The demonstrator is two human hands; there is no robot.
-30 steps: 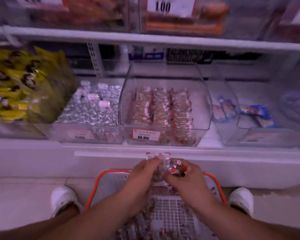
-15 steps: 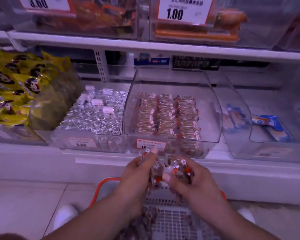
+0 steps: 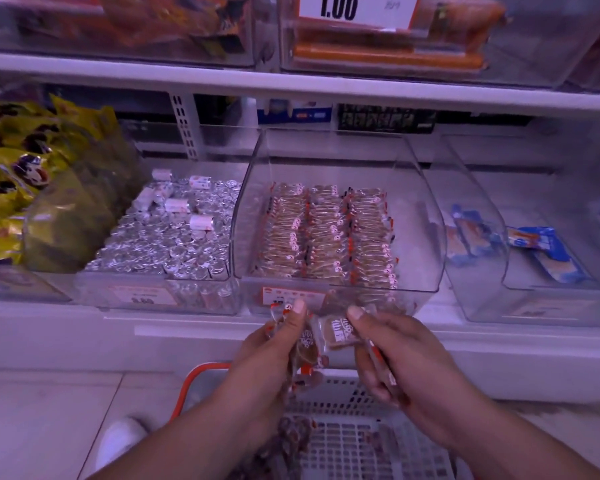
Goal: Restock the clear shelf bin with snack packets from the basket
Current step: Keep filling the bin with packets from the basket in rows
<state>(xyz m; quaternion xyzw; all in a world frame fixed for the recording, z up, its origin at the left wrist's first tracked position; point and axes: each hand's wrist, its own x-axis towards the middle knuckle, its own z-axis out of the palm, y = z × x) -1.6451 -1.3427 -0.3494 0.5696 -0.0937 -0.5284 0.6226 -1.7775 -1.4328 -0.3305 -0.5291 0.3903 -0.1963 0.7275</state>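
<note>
Both hands have risen from the basket (image 3: pixel 201 379) at bottom centre: left hand (image 3: pixel 274 344) and right hand (image 3: pixel 399 355) pinch brown snack packets (image 3: pixel 336 332) just below the clear bin (image 3: pixel 426 216), mid-frame, holding three packet rows; foil sweets (image 3: pixel 174 237) sit left.
</note>
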